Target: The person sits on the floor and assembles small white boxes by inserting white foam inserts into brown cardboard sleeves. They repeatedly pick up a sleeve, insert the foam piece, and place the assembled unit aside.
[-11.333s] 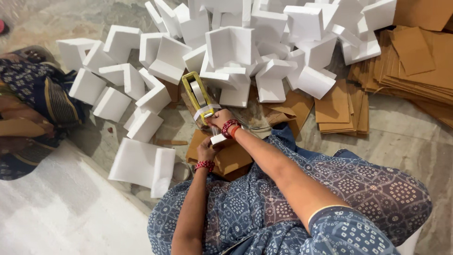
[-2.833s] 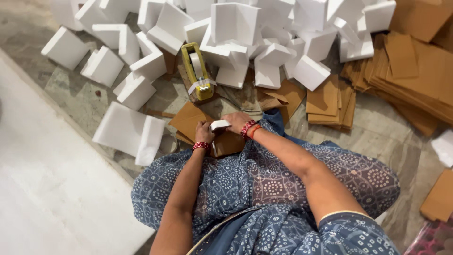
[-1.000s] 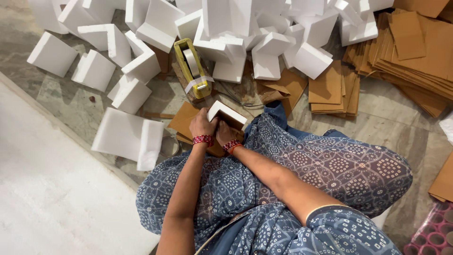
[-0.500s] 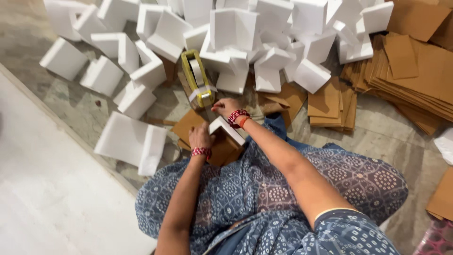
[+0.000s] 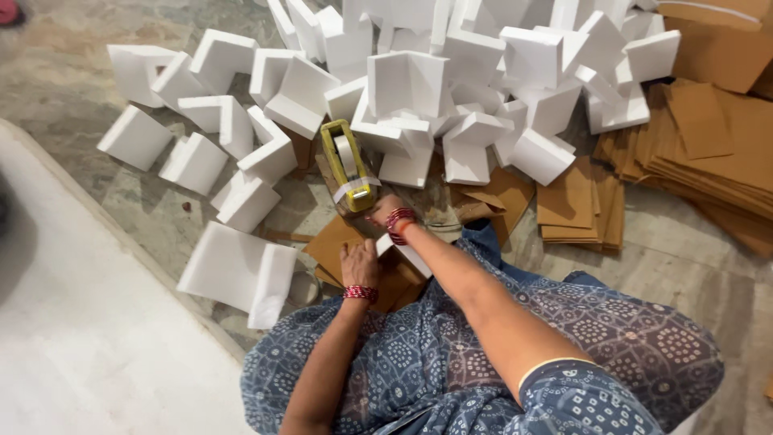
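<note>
Head view: left hand rests on a small white foam piece lying on brown cardboard at the person's lap, fingers curled over its left end, grip closed on it. Right hand reaches forward, just past the foam piece, to a yellow tape dispenser standing on the floor; fingers touch its near end, and I cannot tell how far they close. Right arm is stretched out, left arm bent close. White foam corner blocks are piled beyond, flat cardboard sheets stacked right.
</note>
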